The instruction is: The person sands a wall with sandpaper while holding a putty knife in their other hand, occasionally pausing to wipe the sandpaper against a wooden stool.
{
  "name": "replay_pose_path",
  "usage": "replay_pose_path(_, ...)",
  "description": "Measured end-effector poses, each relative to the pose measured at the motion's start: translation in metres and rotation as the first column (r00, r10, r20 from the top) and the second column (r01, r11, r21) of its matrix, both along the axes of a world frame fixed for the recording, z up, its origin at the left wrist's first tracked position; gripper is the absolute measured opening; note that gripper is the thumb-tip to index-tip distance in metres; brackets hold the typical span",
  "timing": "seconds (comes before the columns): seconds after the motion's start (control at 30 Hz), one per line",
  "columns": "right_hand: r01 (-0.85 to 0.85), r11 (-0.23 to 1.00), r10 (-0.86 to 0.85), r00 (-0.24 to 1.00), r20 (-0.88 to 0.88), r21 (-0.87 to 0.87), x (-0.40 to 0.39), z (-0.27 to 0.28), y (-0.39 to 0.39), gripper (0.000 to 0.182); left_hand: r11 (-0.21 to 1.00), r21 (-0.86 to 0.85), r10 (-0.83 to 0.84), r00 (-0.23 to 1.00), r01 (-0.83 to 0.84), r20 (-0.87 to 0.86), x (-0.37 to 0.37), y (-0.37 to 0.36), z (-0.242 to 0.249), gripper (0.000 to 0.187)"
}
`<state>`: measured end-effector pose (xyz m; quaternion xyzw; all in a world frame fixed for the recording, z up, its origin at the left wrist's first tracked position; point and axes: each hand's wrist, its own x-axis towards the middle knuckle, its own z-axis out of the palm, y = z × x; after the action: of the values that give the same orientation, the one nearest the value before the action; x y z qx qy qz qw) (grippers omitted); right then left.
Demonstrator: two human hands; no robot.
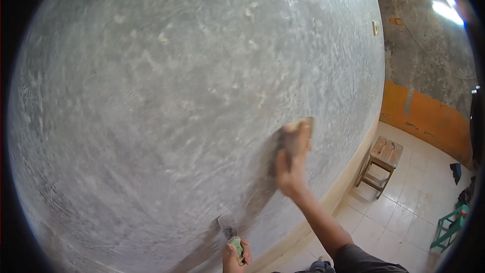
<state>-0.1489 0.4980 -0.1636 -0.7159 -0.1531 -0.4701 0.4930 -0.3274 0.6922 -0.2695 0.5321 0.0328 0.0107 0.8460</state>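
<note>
Dark sleeve (361,259) lay nearest, right. Right hand (291,174) gripped a blurred pad (309,130) at the grey wall (151,96), right of middle; left fingers (246,252) closed round a scraper (228,224), near. Coating looked widespread, smoothing partial: streaks, pale spots showed.

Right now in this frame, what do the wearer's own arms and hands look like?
The right hand is ungloved and blurred, its wrist and forearm bare, with a dark grey sleeve ending near the elbow. The left hand is ungloved too; its sleeve is out of view. No watch shows.
</note>
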Motion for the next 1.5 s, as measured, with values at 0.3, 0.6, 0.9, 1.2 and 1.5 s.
replay_pose_path(0.3,-0.036,0.978,0.044,0.998,0.037,-0.204,0.046,-0.066,-0.080,0.078,0.994,-0.044,0.099,0.994,-0.097,0.040,0.032,-0.077,-0.002,0.049)
replay_pose_path(0.6,-0.313,0.495,0.229,0.947,-0.226,-0.810,0.055,-0.073,-0.119,0.080,0.990,-0.030,0.139,0.984,-0.137,0.108,0.057,-0.118,-0.018,0.053)
replay_pose_path(0.9,-0.198,0.690,0.386,0.914,0.124,-0.696,0.084,-0.131,-0.141,0.065,0.993,-0.066,0.104,0.989,-0.097,0.101,0.066,-0.134,-0.010,0.051)
replay_pose_path(1.2,-0.134,0.637,0.417,0.888,0.193,-0.759,0.073,-0.135,-0.127,0.054,1.000,-0.010,0.011,0.997,-0.010,0.076,0.083,-0.141,0.007,0.053)
replay_pose_path(1.5,-0.030,0.896,0.091,0.989,0.118,-0.443,0.062,-0.176,-0.094,0.051,0.996,-0.043,-0.081,0.996,0.083,0.047,0.098,-0.125,-0.002,0.055)
